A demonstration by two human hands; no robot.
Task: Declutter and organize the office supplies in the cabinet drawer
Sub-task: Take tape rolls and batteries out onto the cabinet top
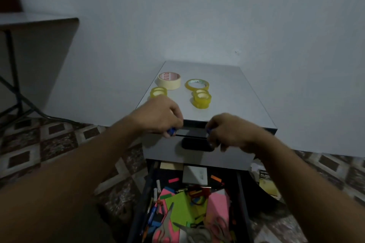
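Bare L hand [158, 116], bare R hand [233, 132], forearms [88, 163] bare to frame edge (both sides)

Tape rolls [169, 80] crowd cabinet top [237, 96] left; right side free; drawer [241, 189] cluttered

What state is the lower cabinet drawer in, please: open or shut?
Open: the lower drawer is pulled well out, showing scissors, pens and coloured paper inside.

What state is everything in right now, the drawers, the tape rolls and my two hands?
Lower drawer: pulled open, cluttered.
Upper drawer: shut or ajar, cannot tell.
Masking tape roll: lying flat on cabinet top.
Yellow tape rolls: lying flat on cabinet top.
Left hand: fingers curled round small blue object.
Right hand: fingers curled round second blue object.
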